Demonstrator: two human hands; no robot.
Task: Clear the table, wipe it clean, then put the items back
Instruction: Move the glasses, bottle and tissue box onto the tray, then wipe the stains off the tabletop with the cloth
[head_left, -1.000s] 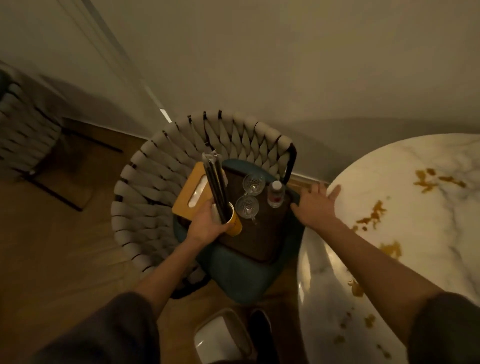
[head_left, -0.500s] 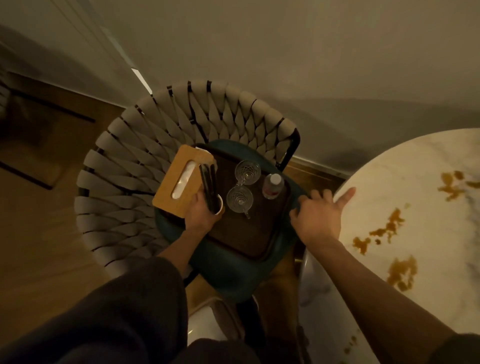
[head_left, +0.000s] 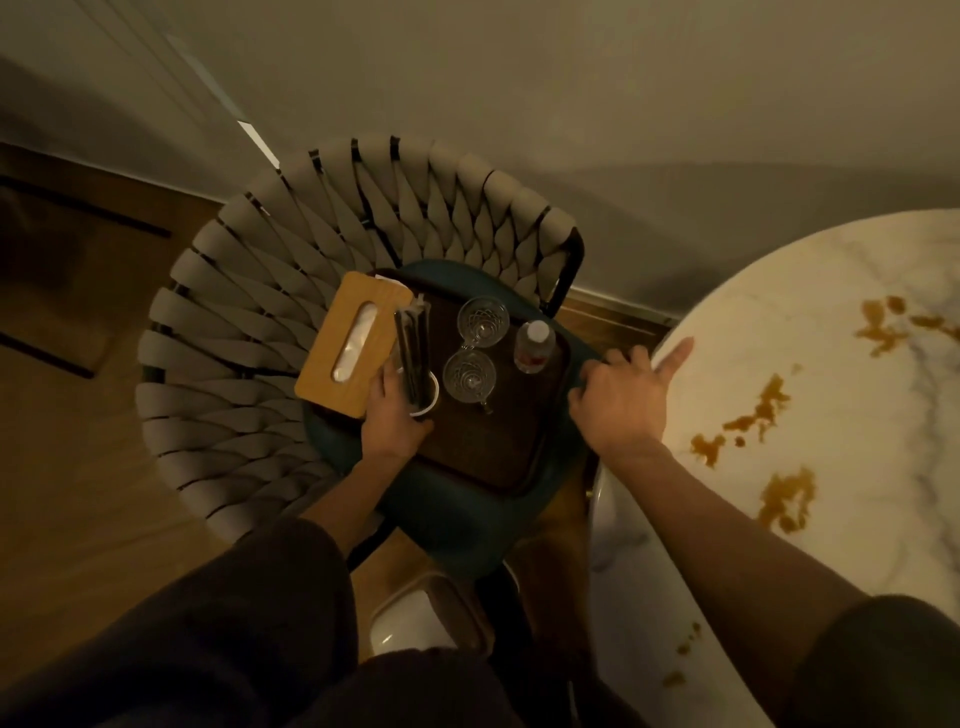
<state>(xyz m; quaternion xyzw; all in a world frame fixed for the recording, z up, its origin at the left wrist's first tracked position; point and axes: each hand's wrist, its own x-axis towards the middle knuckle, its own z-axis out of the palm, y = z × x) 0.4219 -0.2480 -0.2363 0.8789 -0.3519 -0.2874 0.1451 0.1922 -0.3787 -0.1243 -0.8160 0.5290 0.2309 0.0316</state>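
2 glasses (head_left: 470, 375) stand beside the cup (head_left: 428, 406) the left hand (head_left: 393, 422) grips; right hand (head_left: 621, 402) splayed.

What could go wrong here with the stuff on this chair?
The cup in your left hand carries tall sticks and sits close to a glass; it may tip into it once released. The tray rests on a cushioned chair seat, so it could rock. Your right forearm is near the spills.
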